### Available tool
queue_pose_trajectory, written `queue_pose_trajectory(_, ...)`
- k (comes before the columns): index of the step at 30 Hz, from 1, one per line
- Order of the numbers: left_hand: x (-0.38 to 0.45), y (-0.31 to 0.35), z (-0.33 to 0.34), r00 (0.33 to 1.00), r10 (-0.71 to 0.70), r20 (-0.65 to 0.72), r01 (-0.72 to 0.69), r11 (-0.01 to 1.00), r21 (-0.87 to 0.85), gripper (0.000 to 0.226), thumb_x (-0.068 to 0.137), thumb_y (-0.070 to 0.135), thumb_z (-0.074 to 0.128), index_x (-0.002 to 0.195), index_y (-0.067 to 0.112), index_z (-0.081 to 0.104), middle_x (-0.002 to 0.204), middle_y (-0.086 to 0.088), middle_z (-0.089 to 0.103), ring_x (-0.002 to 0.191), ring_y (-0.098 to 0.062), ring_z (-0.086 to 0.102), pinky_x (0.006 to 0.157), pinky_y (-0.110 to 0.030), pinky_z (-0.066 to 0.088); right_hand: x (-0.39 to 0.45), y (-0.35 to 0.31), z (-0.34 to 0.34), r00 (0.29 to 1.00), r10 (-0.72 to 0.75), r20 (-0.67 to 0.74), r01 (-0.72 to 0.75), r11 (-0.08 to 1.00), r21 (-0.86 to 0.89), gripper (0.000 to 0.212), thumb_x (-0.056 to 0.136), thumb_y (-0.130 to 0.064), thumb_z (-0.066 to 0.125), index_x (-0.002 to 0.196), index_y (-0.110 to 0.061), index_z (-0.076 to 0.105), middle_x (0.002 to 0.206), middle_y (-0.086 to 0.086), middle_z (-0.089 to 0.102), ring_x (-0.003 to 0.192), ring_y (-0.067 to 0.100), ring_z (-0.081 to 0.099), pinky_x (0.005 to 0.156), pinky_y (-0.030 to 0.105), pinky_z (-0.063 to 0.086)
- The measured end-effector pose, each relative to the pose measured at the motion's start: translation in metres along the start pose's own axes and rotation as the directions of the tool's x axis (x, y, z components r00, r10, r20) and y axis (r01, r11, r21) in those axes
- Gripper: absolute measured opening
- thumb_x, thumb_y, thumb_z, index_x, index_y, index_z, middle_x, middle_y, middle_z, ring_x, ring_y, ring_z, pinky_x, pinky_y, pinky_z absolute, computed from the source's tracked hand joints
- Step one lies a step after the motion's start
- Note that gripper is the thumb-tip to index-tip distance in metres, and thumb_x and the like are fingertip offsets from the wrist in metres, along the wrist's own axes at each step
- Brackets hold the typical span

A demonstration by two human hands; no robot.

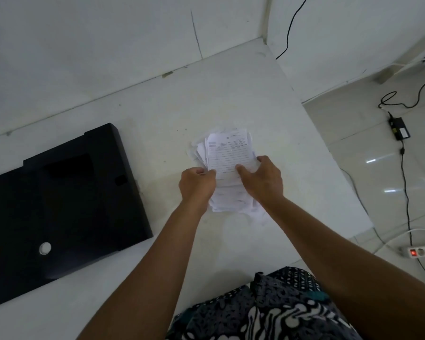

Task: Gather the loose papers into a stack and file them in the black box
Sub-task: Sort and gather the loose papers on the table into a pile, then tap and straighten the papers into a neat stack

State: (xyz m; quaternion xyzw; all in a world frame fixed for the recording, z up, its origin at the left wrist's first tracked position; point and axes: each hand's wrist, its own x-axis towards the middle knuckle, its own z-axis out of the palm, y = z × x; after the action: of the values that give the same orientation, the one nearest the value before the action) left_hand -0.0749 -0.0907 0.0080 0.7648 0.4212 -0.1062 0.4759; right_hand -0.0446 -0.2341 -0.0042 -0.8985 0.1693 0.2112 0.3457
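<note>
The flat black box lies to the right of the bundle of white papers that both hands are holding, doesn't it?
Not quite. The head view shows the flat black box to the left of the bundle of white papers, not the right. The rest stands: the left hand and right hand both hold the bundle.

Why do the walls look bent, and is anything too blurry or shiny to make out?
Head view: the wide-angle lens bows the wall edges; light is soft and dim, with bright glare streaks on the floor tiles; print on the papers between the left hand and right hand is too soft to read; the black box loses detail.
</note>
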Motion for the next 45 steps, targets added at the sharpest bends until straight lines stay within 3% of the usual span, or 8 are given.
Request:
queue_pose_trajectory(7, 0.003, 0.006, 0.005, 0.996, -0.078, 0.047, 0.082, 0.993, -0.083, 0.011, 0.083, 0.023, 0.077, 0.081, 0.012, 0.073, 0.074, 0.000, 0.067, 0.080, -0.022, 0.068, 0.078, -0.032, 0.059, 0.018, -0.018, -0.007, 0.982, 0.109, 0.157, -0.131, 0.982, 0.135, 0.041, 0.068, -0.028, 0.081, 0.103, -0.012, 0.066, 0.104, 0.007, 0.067, 0.094, 0.028, 0.067, 0.082, 0.042, 0.061)
queue_pose_trajectory(17, 0.005, 0.009, 0.003, 0.991, -0.134, 0.023, 0.136, 0.982, -0.132, 0.026, 0.083, 0.016, 0.072, 0.060, 0.021, 0.062, 0.069, 0.002, 0.066, 0.087, -0.027, 0.072, 0.083, -0.041, 0.061, 0.034, -0.025, -0.015, 0.907, 0.201, 0.370, -0.326, 0.892, 0.313, 0.051, 0.064, -0.006, 0.087, 0.108, 0.000, 0.064, 0.102, 0.015, 0.070, 0.094, 0.035, 0.070, 0.084, 0.045, 0.060)
queue_pose_trajectory(26, 0.012, 0.010, 0.000, 0.994, -0.101, 0.043, 0.106, 0.986, -0.129, 0.016, 0.084, 0.021, 0.071, 0.068, 0.019, 0.068, 0.080, 0.000, 0.072, 0.087, -0.025, 0.072, 0.085, -0.042, 0.060, 0.033, -0.029, -0.013, 0.943, 0.039, 0.331, -0.156, 0.929, 0.336, 0.041, 0.074, 0.001, 0.077, 0.113, -0.005, 0.067, 0.104, 0.012, 0.071, 0.096, 0.032, 0.069, 0.083, 0.039, 0.060)
queue_pose_trajectory(28, 0.015, 0.014, -0.005, 0.999, -0.037, 0.038, 0.042, 0.991, -0.126, 0.013, 0.085, 0.030, 0.072, 0.088, 0.018, 0.071, 0.091, 0.002, 0.072, 0.093, -0.022, 0.070, 0.087, -0.039, 0.059, 0.032, -0.030, -0.014, 0.940, -0.037, 0.339, -0.102, 0.918, 0.383, 0.039, 0.078, 0.002, 0.074, 0.115, -0.007, 0.068, 0.104, 0.008, 0.072, 0.095, 0.025, 0.070, 0.077, 0.031, 0.060)
queue_pose_trajectory(31, 0.023, 0.022, -0.018, 0.994, 0.037, 0.105, -0.016, 0.981, -0.191, 0.041, 0.083, 0.037, 0.076, 0.118, 0.019, 0.063, 0.108, 0.004, 0.070, 0.100, -0.015, 0.067, 0.091, -0.037, 0.057, 0.032, -0.036, -0.022, 0.928, -0.150, 0.342, -0.045, 0.864, 0.501, 0.037, 0.081, 0.002, 0.072, 0.115, -0.010, 0.069, 0.102, 0.002, 0.074, 0.090, 0.015, 0.072, 0.067, 0.021, 0.058)
queue_pose_trajectory(36, 0.033, 0.046, -0.038, 0.980, 0.173, 0.095, -0.127, 0.921, -0.368, 0.039, 0.079, 0.017, 0.081, 0.114, 0.016, 0.065, 0.104, 0.000, 0.074, 0.095, -0.017, 0.072, 0.090, -0.044, 0.059, 0.035, -0.068, -0.034, 0.916, -0.300, 0.266, 0.096, 0.808, 0.581, 0.034, 0.082, 0.004, 0.068, 0.114, -0.009, 0.069, 0.103, 0.006, 0.074, 0.089, 0.016, 0.073, 0.069, 0.023, 0.059)
queue_pose_trajectory(40, 0.031, 0.070, -0.053, 0.913, 0.403, -0.058, -0.395, 0.841, -0.369, 0.029, 0.080, 0.015, 0.080, 0.103, 0.025, 0.065, 0.101, 0.001, 0.072, 0.092, -0.012, 0.070, 0.078, -0.026, 0.060, 0.039, -0.085, -0.041, 0.913, -0.397, 0.093, 0.243, 0.713, 0.658, 0.033, 0.084, -0.004, 0.074, 0.115, -0.009, 0.065, 0.107, 0.008, 0.073, 0.095, 0.018, 0.073, 0.077, 0.030, 0.061)
queue_pose_trajectory(45, 0.026, 0.062, -0.050, 0.892, 0.437, -0.115, -0.452, 0.849, -0.276, 0.025, 0.081, 0.020, 0.080, 0.101, 0.016, 0.066, 0.089, -0.002, 0.071, 0.079, -0.012, 0.068, 0.064, -0.025, 0.054, 0.046, -0.081, -0.026, 0.888, -0.460, -0.013, 0.424, 0.807, 0.411, 0.021, 0.085, -0.021, 0.077, 0.100, -0.018, 0.062, 0.085, -0.011, 0.066, 0.073, -0.001, 0.060, 0.068, 0.025, 0.048)
